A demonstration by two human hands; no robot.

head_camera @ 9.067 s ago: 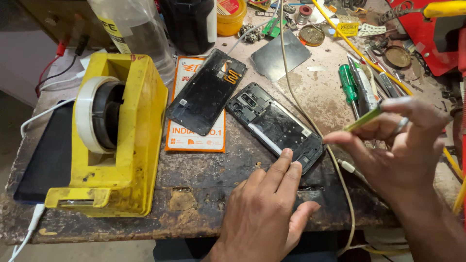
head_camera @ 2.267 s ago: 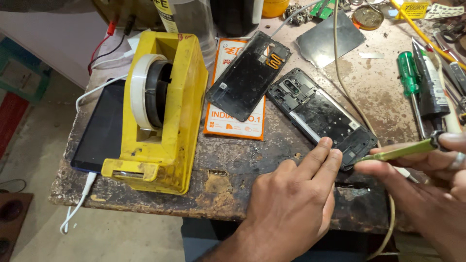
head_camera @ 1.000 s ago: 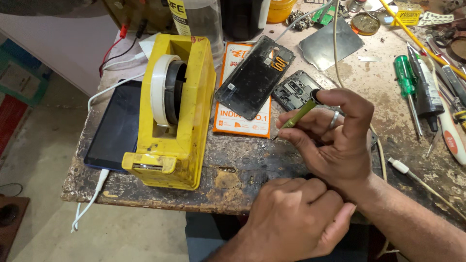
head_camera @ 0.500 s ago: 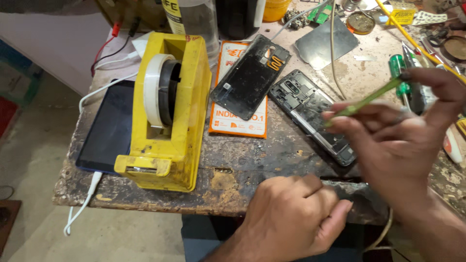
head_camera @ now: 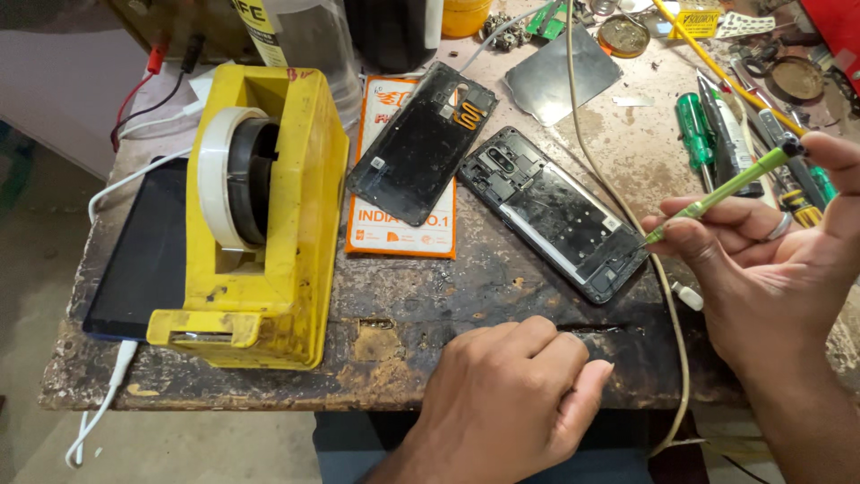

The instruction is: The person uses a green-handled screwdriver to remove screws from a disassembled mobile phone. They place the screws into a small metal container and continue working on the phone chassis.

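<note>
An opened black phone body point(head_camera: 555, 213) lies diagonally on the worn wooden bench point(head_camera: 421, 296). Its black back cover point(head_camera: 423, 143) rests to the upper left, partly on an orange card point(head_camera: 394, 215). My right hand point(head_camera: 770, 269) grips a thin green screwdriver point(head_camera: 721, 192), whose tip sits just off the phone's lower right corner. My left hand point(head_camera: 515, 394) rests on the bench's front edge, fingers curled and holding nothing, a little below the phone.
A big yellow tape dispenser point(head_camera: 260, 215) stands at left, over a dark tablet point(head_camera: 143, 255) with a white cable point(head_camera: 103, 412). A beige cord point(head_camera: 618, 197) runs past the phone. Screwdrivers point(head_camera: 699, 134), a grey metal sheet point(head_camera: 560, 76) and small parts crowd the far right.
My right hand lifted off the phone and drew back to the right with the green screwdriver. My left hand stayed at the bench edge.
</note>
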